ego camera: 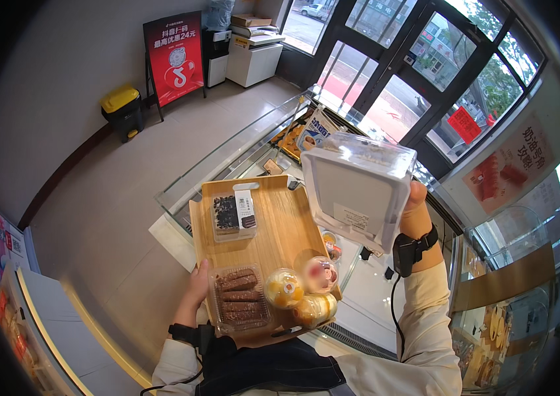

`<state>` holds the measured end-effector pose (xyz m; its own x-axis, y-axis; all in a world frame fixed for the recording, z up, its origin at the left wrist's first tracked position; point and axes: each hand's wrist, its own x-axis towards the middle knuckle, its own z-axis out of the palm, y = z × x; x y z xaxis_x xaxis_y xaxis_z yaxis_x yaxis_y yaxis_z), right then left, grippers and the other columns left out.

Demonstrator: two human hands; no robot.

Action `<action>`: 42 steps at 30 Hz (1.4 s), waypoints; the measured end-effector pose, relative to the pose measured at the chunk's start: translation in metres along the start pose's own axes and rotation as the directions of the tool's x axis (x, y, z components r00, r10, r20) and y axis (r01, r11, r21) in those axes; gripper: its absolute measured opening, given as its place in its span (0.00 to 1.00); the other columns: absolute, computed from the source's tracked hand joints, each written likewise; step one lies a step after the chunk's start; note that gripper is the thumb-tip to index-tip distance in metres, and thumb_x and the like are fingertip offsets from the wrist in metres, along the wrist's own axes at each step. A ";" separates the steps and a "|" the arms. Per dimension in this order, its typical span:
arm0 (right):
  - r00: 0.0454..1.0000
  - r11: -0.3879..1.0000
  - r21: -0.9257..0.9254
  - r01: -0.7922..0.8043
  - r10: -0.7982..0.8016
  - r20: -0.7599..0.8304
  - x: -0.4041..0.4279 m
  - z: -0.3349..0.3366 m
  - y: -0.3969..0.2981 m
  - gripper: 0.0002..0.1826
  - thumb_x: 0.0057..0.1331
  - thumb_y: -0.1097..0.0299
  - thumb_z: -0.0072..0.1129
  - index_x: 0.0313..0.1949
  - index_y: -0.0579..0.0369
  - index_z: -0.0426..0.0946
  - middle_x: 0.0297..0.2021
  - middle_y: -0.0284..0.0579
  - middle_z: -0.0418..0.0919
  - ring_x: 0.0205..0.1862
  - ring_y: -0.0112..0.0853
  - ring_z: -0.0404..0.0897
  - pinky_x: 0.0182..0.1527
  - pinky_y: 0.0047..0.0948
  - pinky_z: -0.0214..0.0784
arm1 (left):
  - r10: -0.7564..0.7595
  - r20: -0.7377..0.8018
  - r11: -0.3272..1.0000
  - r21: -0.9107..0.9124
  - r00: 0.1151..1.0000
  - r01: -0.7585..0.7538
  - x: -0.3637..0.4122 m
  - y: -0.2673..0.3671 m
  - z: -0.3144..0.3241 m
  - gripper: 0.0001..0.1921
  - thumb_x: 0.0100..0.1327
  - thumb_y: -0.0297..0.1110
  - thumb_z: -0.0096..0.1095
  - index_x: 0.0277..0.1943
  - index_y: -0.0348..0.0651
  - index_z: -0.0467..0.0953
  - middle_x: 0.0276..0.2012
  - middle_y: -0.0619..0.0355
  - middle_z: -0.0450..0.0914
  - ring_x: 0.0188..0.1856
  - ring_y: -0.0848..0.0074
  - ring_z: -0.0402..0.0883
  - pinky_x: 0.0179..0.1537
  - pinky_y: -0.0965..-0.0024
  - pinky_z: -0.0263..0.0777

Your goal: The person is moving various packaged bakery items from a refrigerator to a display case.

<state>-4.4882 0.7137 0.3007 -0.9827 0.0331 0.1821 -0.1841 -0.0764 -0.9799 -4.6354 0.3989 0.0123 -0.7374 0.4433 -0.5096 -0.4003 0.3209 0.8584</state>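
Note:
My left hand (200, 286) grips the left edge of a wooden tray (280, 213). My right hand (414, 198) holds up a plastic food box with a clear lid (359, 190), tilted so its pale, labelled underside faces me; most of the fingers are hidden behind it. On the tray's far left lies a clear box of dark crumb-topped cake (226, 213). A clear box of brown rolled pastries (240, 299) lies near my left hand. Beside it are a dessert cup with yellow fruit (284, 288), a cup with a red topping (320, 274) and a yellow-and-white cup (313, 311) on its side.
A glass display case (230, 163) extends beyond and under the tray, with packaged food inside. Another curved glass case (498, 317) stands at the right, and a shelf unit (62, 326) at the lower left. A yellow-lidded bin (122, 111) and a red sign board (175, 59) stand on the floor.

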 end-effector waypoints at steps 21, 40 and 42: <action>0.975 0.983 0.045 0.176 -0.180 0.129 -0.007 0.024 -0.053 0.49 0.43 0.51 0.66 0.60 0.62 0.53 0.53 0.51 0.64 0.55 0.38 0.65 0.54 0.32 0.60 | 0.140 0.110 0.981 -0.151 0.984 -0.123 0.027 -0.034 -0.001 0.26 0.68 0.47 0.35 0.51 0.28 0.67 0.46 0.51 0.74 0.46 0.71 0.72 0.49 0.73 0.63; 0.951 0.352 -0.936 -0.007 0.293 0.103 0.058 0.002 0.154 0.52 0.39 0.57 0.68 0.62 0.47 0.46 0.52 0.59 0.62 0.55 0.51 0.61 0.57 0.42 0.55 | 0.107 0.108 0.993 -0.062 0.988 -0.101 -0.002 -0.026 -0.005 0.30 0.67 0.50 0.35 0.54 0.26 0.64 0.51 0.46 0.70 0.54 0.67 0.67 0.55 0.72 0.57; 0.942 0.385 -0.922 -0.036 0.320 0.097 0.068 0.006 0.166 0.55 0.38 0.62 0.70 0.63 0.50 0.44 0.55 0.58 0.59 0.58 0.50 0.58 0.59 0.40 0.52 | 0.112 0.119 0.993 -0.048 0.987 -0.107 -0.003 -0.020 -0.005 0.30 0.67 0.50 0.35 0.54 0.26 0.64 0.51 0.46 0.70 0.54 0.67 0.67 0.55 0.72 0.56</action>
<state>-4.5856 0.6976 0.1512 -0.9869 -0.0898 -0.1342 -0.0185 0.8885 -0.4585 -4.6281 0.3871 -0.0032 -0.7078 0.5728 -0.4134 -0.3446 0.2308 0.9099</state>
